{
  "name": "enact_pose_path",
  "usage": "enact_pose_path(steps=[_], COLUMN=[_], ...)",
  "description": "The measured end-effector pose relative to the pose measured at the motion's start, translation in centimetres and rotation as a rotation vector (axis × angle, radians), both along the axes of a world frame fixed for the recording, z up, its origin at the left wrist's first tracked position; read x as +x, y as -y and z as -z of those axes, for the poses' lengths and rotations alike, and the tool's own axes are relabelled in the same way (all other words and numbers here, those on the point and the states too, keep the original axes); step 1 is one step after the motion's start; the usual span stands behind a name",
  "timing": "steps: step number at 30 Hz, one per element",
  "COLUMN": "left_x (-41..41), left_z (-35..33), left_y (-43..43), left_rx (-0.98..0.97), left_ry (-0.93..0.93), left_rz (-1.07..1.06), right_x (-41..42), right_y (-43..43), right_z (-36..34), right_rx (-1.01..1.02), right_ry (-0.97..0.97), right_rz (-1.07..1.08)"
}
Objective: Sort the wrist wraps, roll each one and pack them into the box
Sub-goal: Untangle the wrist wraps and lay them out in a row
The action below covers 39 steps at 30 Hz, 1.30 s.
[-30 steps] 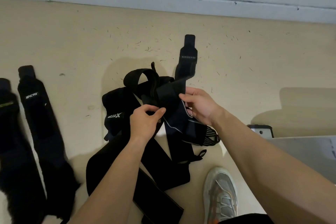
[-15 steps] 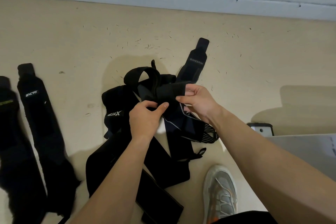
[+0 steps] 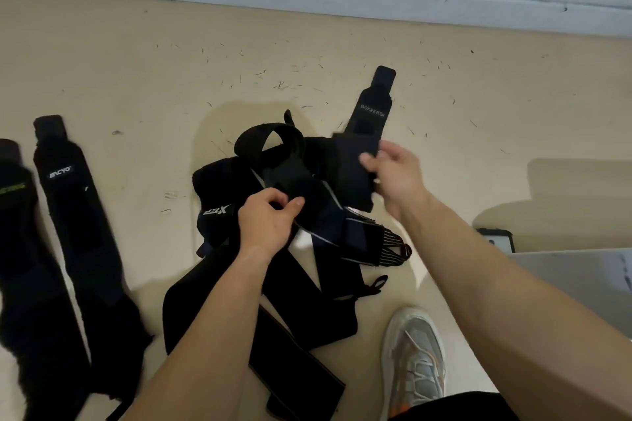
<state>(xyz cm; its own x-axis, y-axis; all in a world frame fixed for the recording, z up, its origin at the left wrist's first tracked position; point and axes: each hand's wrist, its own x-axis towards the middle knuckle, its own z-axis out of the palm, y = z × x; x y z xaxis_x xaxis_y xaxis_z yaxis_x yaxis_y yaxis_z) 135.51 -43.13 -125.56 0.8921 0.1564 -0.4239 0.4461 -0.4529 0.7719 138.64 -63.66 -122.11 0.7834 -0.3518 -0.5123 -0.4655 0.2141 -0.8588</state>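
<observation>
Head cam: we're pinching the black BOKEERSI wrap [image 3: 371,120] w/ our right hand [image 3: 393,178], thumb & fingers curled on its lower part, tab end pointing up away from the grip. Our left hand [image 3: 270,220] is pinching the tangled black pile [image 3: 318,270] down-left of that grip. Two more wraps [image 3: 73,215] are lying flat well left, bottoms blurring out. Box [image 3: 567,280], right of the grip, is getting cut off by our forearm & the frame edge.
</observation>
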Motion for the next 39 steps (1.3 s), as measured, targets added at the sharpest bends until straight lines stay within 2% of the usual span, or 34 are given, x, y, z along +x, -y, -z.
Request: enact_pose_path(steps=[3,10,14,19,22,28,30,32,33,34,37,39], left_x=[-0.5,-1.4,-1.5,-1.5,-1.5,-2.0,-2.5,-3.1,-3.5,-3.8,-4.9,-5.5], left_z=[1.0,2.0,2.1,2.1,1.8,0.4,0.2,0.2,0.2,0.2,0.4,0.7], left_y=[-3.0,-4.9,-4.7,-4.5,-4.2,-3.3,-3.4,-3.8,-4.0,-4.1,-4.3,-4.6], left_rx=[-0.042,-0.172,-0.183,-0.196,-0.221,-0.225,-0.183,-0.133,-0.117,-0.101,-0.059,-0.109], left_ry=[-0.026,-0.115,-0.123,-0.100,-0.082,-0.080,-0.120,-0.175,-0.203,-0.227,-0.251,-0.244], left_rz=[-0.056,-0.178,-0.160,-0.143,-0.100,0.012,0.088,0.185,0.243,0.307,0.408,0.343], right_x=[1.3,0.9,0.5,0.2,0.3,-1.0,-1.6,-2.2,-2.5,-2.7,-4.3,-5.5], right_y=[4.5,8.5,8.6,8.6,8.5,4.4,1.5,-1.1,-2.3,-3.3,-5.8,-6.6], right_z=[-0.8,-0.7,-0.3,0.2,1.1,1.8,1.6,1.9,1.9,2.2,2.5,2.6], right_rx=[0.093,0.259,0.326,0.293,0.033,-0.824,-1.017,-1.087,-1.027,-0.867,-0.241,-0.105], right_ry=[-0.025,-0.063,-0.146,-0.218,-0.255,-0.537,-0.456,-0.293,-0.208,-0.147,-0.105,-0.144], right_rz=[0.202,0.307,0.412,0.378,0.305,-0.122,-0.268,-0.398,-0.463,-0.520,-0.640,-0.779])
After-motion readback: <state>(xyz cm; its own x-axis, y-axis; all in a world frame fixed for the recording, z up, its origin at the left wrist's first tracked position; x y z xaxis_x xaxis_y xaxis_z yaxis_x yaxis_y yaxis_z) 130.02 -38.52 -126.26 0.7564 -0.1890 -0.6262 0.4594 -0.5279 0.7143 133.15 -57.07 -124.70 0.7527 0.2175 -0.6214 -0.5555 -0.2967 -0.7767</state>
